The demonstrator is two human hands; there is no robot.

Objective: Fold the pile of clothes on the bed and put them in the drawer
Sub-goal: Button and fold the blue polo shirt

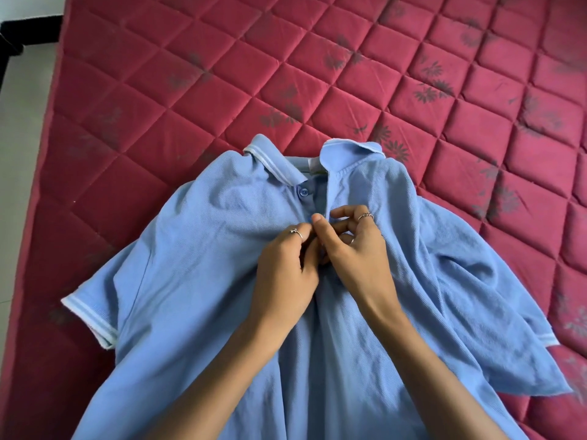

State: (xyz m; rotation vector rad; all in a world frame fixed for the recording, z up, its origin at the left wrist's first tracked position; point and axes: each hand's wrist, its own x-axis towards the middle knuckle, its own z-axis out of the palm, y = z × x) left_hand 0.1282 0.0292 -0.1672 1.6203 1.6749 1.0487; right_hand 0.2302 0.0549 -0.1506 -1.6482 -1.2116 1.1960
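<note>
Together, pinching blue polo shirt (197,281) placket: left hand (286,274), right hand (355,249).
Bare bed (317,74) far and right; lower button hidden; hem cut off.

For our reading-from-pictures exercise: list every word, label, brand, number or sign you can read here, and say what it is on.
None can be read.
The white tag inside the collar of the blue shirt shows no legible print.
The red mattress has only flower patterns.

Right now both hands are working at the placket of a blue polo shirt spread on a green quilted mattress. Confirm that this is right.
Not quite: the mattress is red, not green, as the head view shows. The rest holds: the left hand and the right hand pinch the placket of the blue polo shirt.
</note>
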